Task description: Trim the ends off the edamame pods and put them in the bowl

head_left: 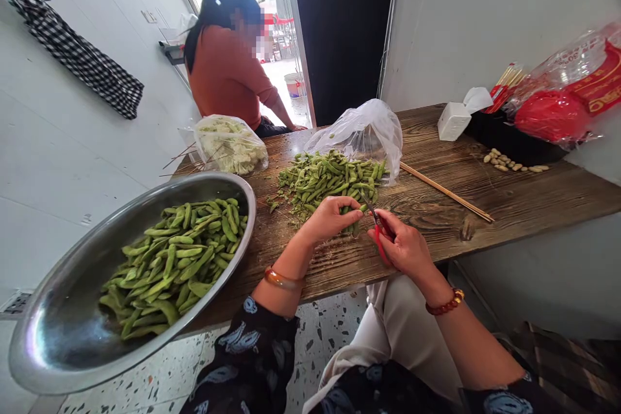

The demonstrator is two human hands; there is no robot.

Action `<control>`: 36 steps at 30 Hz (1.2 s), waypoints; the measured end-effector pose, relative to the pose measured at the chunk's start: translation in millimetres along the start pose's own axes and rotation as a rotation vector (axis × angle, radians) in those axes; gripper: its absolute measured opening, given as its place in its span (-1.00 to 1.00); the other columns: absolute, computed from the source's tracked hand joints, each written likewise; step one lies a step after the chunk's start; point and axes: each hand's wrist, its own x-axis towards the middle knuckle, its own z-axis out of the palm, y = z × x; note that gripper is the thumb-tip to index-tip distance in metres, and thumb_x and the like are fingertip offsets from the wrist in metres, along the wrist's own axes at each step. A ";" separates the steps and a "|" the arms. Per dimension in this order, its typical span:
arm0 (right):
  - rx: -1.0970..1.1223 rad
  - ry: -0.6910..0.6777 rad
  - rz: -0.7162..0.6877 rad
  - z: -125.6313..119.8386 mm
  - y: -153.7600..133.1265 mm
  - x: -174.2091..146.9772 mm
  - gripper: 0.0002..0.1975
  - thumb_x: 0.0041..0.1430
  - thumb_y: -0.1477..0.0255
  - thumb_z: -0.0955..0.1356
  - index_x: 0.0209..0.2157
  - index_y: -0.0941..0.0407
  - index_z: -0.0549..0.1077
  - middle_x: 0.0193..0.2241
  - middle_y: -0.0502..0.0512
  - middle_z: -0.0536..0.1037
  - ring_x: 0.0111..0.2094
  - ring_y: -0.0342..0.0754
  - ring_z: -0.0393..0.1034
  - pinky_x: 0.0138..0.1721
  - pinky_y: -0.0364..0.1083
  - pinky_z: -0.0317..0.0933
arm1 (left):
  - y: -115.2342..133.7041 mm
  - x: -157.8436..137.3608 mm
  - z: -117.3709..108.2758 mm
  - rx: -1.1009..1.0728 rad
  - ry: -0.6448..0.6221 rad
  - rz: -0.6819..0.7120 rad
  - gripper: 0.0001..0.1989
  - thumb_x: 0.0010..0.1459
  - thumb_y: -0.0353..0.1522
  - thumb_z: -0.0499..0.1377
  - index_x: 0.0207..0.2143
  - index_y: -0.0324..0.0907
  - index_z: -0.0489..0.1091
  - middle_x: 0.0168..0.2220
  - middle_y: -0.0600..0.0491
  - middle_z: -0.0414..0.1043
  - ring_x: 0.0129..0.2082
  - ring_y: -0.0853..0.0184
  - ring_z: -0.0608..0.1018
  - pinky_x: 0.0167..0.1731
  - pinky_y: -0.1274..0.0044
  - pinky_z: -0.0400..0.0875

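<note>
My left hand [334, 215] is closed in a pinch on a green soybean pod [345, 210] over the near side of the pod pile. Red-handled scissors [380, 239] are gripped in my right hand [405, 247], their blades pointing at the pod by my left fingertips. Right behind both hands lies a heap of edamame pods [330, 178] with small trimmings at its left side. To the left, a large steel basin [63, 297] holds many more green pods [179, 259]; it looks tilted in view.
A clear plastic bag [363, 129] lies behind the heap, and a bag of pale cauliflower-like pieces [233, 145] sits to its left. Long wooden sticks [446, 192], a white tissue box [453, 121] and peanuts [509, 162] are on the right. A person [228, 71] sits across the wooden table [431, 233].
</note>
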 end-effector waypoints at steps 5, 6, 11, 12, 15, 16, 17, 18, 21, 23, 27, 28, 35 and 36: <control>0.000 0.000 0.012 0.6 0.4 -0.4 -0.54 0.20 0.12 0.26 0.06 0.03 0.37 -0.28 0.08 0.61 -0.33 -0.02 0.49 -0.34 -0.12 0.26 | -0.2 0.5 -0.7 0.003 0.012 0.011 -0.81 0.02 -0.27 0.19 -0.47 -0.24 0.46 -0.51 0.14 0.36 -0.44 0.44 0.34 -0.34 0.58 0.21; 0.003 0.000 0.018 0.9 0.8 -0.4 -0.55 0.20 0.13 0.26 0.06 0.03 0.38 -0.28 0.07 0.61 -0.33 -0.02 0.49 -0.34 -0.12 0.25 | 0.4 0.4 -0.9 -0.012 0.017 0.007 -0.81 0.01 -0.28 0.19 -0.48 -0.24 0.45 -0.52 0.14 0.36 -0.45 0.45 0.34 -0.35 0.59 0.21; 0.074 0.029 0.058 2.4 2.1 0.6 -0.52 0.18 0.11 0.28 0.05 0.06 0.37 -0.37 0.04 0.59 -0.41 -0.05 0.47 -0.34 -0.11 0.26 | 2.4 -0.8 -1.0 -0.298 0.106 -0.161 -0.77 -0.03 -0.24 0.25 -0.45 -0.23 0.38 -0.58 0.18 0.27 -0.61 0.53 0.23 -0.59 0.65 0.11; 0.087 0.035 0.058 2.3 2.0 0.9 -0.51 0.18 0.10 0.28 0.05 0.07 0.36 -0.38 0.04 0.59 -0.41 -0.06 0.46 -0.34 -0.12 0.26 | 1.9 -0.8 -1.1 -0.394 0.135 -0.206 -0.75 -0.04 -0.22 0.25 -0.43 -0.22 0.35 -0.60 0.20 0.25 -0.65 0.55 0.20 -0.64 0.66 0.07; 0.091 0.028 0.042 1.2 0.6 1.2 -0.51 0.17 0.09 0.28 0.04 0.06 0.36 -0.39 0.03 0.57 -0.42 -0.07 0.45 -0.35 -0.12 0.26 | -0.7 0.3 -2.3 -0.625 0.220 -0.247 -0.71 -0.08 -0.22 0.29 -0.39 -0.20 0.30 -0.60 0.20 0.26 -0.69 0.57 0.20 -0.72 0.69 0.00; 0.081 0.024 0.035 0.8 0.1 1.2 -0.52 0.17 0.09 0.28 0.04 0.06 0.36 -0.41 0.02 0.56 -0.43 -0.07 0.45 -0.35 -0.13 0.25 | -1.6 0.7 -2.9 -0.665 0.237 -0.238 -0.70 -0.09 -0.23 0.29 -0.39 -0.20 0.30 -0.58 0.19 0.28 -0.69 0.57 0.21 -0.73 0.70 0.00; 0.068 0.021 0.029 0.3 -0.3 1.2 -0.52 0.17 0.09 0.27 0.04 0.05 0.36 -0.43 0.01 0.55 -0.44 -0.07 0.44 -0.36 -0.13 0.25 | -2.2 1.2 -3.4 -0.689 0.244 -0.227 -0.70 -0.09 -0.23 0.30 -0.39 -0.20 0.30 -0.57 0.18 0.30 -0.69 0.58 0.22 -0.73 0.71 -0.01; 0.054 0.019 0.026 0.0 -0.6 1.2 -0.51 0.17 0.09 0.28 0.05 0.05 0.35 -0.44 0.00 0.55 -0.45 -0.07 0.43 -0.37 -0.13 0.25 | -2.6 1.4 -3.7 -0.703 0.245 -0.219 -0.70 -0.09 -0.24 0.30 -0.38 -0.20 0.30 -0.56 0.17 0.32 -0.68 0.58 0.23 -0.73 0.72 0.00; 0.033 0.009 0.026 -0.3 -0.8 1.2 -0.51 0.16 0.09 0.28 0.05 0.04 0.35 -0.43 0.00 0.55 -0.45 -0.07 0.43 -0.36 -0.12 0.25 | -2.7 1.3 -2.8 -0.706 0.230 -0.205 -0.70 -0.07 -0.23 0.30 -0.36 -0.20 0.30 -0.55 0.16 0.35 -0.68 0.59 0.24 -0.73 0.74 0.03; 0.039 0.003 0.033 -0.2 -0.7 1.2 -0.51 0.16 0.09 0.29 0.05 0.03 0.35 -0.42 0.00 0.55 -0.44 -0.07 0.44 -0.35 -0.12 0.25 | -2.1 0.8 -1.1 -0.693 0.210 -0.203 -0.68 -0.07 -0.22 0.31 -0.36 -0.21 0.31 -0.55 0.16 0.35 -0.68 0.59 0.25 -0.73 0.74 0.05; 0.048 0.008 0.041 0.1 -0.8 1.2 -0.51 0.16 0.10 0.29 0.06 0.04 0.35 -0.46 -0.02 0.53 -0.47 -0.08 0.42 -0.38 -0.13 0.23 | 0.0 -0.6 1.3 -0.645 0.174 -0.206 -0.68 -0.06 -0.21 0.30 -0.35 -0.20 0.31 -0.56 0.16 0.36 -0.67 0.56 0.30 -0.73 0.73 0.07; 0.054 0.009 0.039 0.2 -0.8 1.2 -0.51 0.16 0.10 0.28 0.05 0.05 0.35 -0.46 -0.01 0.52 -0.47 -0.08 0.41 -0.39 -0.13 0.23 | 0.6 -0.8 1.4 -0.634 0.170 -0.206 -0.68 -0.06 -0.21 0.30 -0.35 -0.20 0.31 -0.56 0.16 0.36 -0.66 0.56 0.31 -0.73 0.73 0.07; 0.101 0.013 0.027 0.4 -0.3 1.3 -0.52 0.18 0.10 0.27 0.04 0.07 0.35 -0.43 0.01 0.54 -0.45 -0.08 0.41 -0.36 -0.13 0.24 | 2.5 -1.4 1.6 -0.623 0.156 -0.229 -0.68 -0.07 -0.20 0.30 -0.36 -0.20 0.31 -0.54 0.16 0.36 -0.63 0.55 0.32 -0.71 0.73 0.08; 0.099 0.012 0.028 0.3 -0.1 1.3 -0.52 0.18 0.10 0.27 0.04 0.07 0.35 -0.44 0.01 0.53 -0.45 -0.08 0.41 -0.36 -0.13 0.24 | 2.7 -1.4 1.8 -0.624 0.154 -0.226 -0.68 -0.07 -0.20 0.30 -0.36 -0.20 0.31 -0.54 0.16 0.36 -0.64 0.55 0.32 -0.71 0.73 0.08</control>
